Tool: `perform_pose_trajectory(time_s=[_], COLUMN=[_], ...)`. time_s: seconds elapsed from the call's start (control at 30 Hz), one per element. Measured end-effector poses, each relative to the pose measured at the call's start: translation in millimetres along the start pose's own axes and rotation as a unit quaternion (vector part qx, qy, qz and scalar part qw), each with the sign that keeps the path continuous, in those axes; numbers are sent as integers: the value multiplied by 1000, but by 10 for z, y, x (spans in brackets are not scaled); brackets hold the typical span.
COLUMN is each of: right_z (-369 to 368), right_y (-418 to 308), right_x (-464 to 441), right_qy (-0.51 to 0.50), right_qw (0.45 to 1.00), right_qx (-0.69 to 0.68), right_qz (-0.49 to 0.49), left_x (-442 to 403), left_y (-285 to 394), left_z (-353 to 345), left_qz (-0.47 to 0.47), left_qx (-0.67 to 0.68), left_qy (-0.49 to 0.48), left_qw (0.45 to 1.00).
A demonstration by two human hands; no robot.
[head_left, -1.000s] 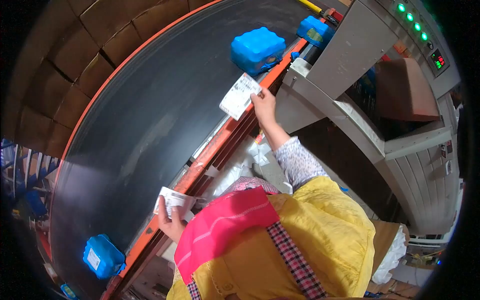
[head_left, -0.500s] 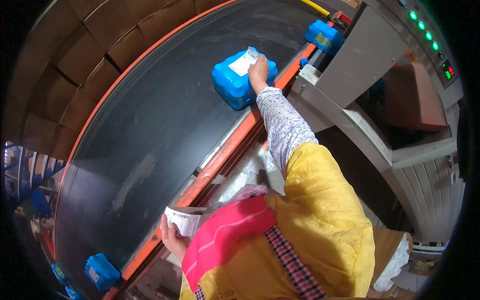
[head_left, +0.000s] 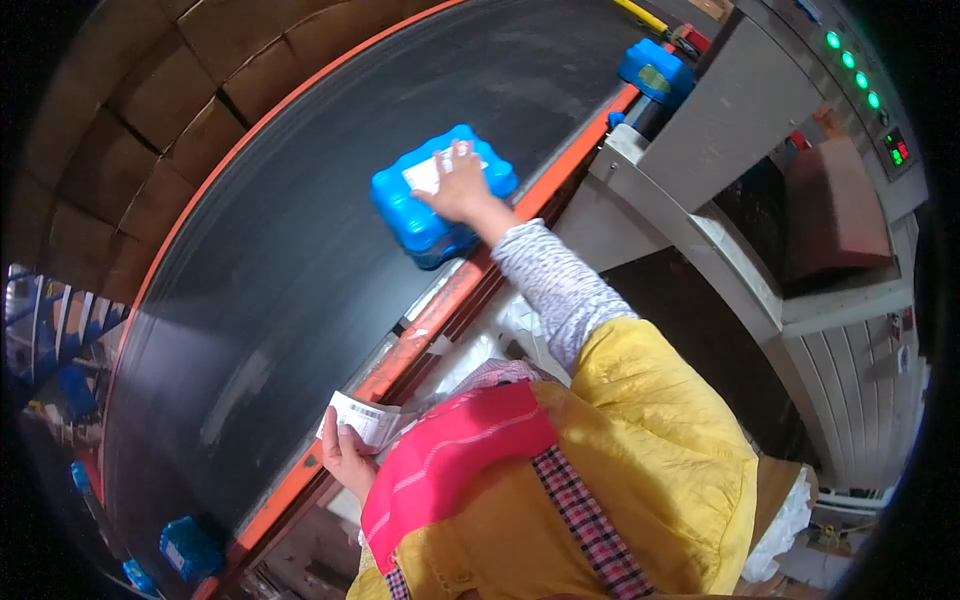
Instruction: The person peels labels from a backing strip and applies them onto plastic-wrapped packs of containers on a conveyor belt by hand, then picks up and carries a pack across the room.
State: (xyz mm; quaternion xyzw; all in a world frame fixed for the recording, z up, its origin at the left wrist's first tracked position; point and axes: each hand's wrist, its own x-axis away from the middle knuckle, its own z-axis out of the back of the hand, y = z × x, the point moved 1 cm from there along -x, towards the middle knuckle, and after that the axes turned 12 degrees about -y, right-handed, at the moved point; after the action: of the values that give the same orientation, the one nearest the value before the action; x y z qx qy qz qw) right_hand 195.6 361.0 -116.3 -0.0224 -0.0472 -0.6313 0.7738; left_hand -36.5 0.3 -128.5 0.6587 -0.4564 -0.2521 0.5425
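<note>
My right hand (head_left: 462, 190) lies flat with spread fingers on a white label (head_left: 422, 176) on top of a blue film-wrapped pack (head_left: 425, 222). Rounded bumps show through the wrap, but its contents are hidden. The pack sits on the black conveyor belt (head_left: 300, 270), close to the orange rail (head_left: 415, 335). Down near that rail, my left hand (head_left: 345, 460) pinches a strip of printed paper labels (head_left: 364, 418) with a barcode showing. The strip's far end disappears by the pink cloth at my front.
Another blue pack (head_left: 188, 548) is at the lower left of the belt, and one more (head_left: 652, 70) is by the grey machine (head_left: 725, 110) with green lights. Stacked cardboard boxes (head_left: 130, 95) line the belt's far side.
The blue pack has shifted left and toward me along the belt. My right hand has gone from pinching the label's raised corner to lying flat over it. My left hand still holds the strip.
</note>
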Motion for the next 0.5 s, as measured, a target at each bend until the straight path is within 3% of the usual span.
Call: perform_pose_trajectory(time_s=[0.1, 0.13, 0.3, 0.37, 0.43, 0.5], right_z=[-138, -108, -194, 87, 95, -31], right_y=[-454, -612, -1217, -1264, -1251, -1222], right_x=[130, 226, 1097, 1417, 1826, 1992], right_qy=[10, 0, 45, -118, -287, -327], right_qw=[993, 986, 916, 831, 759, 685], right_qx=[-20, -36, -129, -240, -423, -443], right_qz=[112, 163, 377, 487, 404, 476], left_x=[-45, -32, -25, -32, 29, 25], left_y=[-103, -100, -141, -132, -39, -60], left_z=[-63, -74, -149, -153, -277, -301], left_qz=[-2, 4, -37, -59, -62, -91], left_qx=[40, 51, -112, -193, -142, -166], left_qy=[-11, -55, -117, -153, -178, -163], left_qw=[999, 997, 986, 967, 972, 968])
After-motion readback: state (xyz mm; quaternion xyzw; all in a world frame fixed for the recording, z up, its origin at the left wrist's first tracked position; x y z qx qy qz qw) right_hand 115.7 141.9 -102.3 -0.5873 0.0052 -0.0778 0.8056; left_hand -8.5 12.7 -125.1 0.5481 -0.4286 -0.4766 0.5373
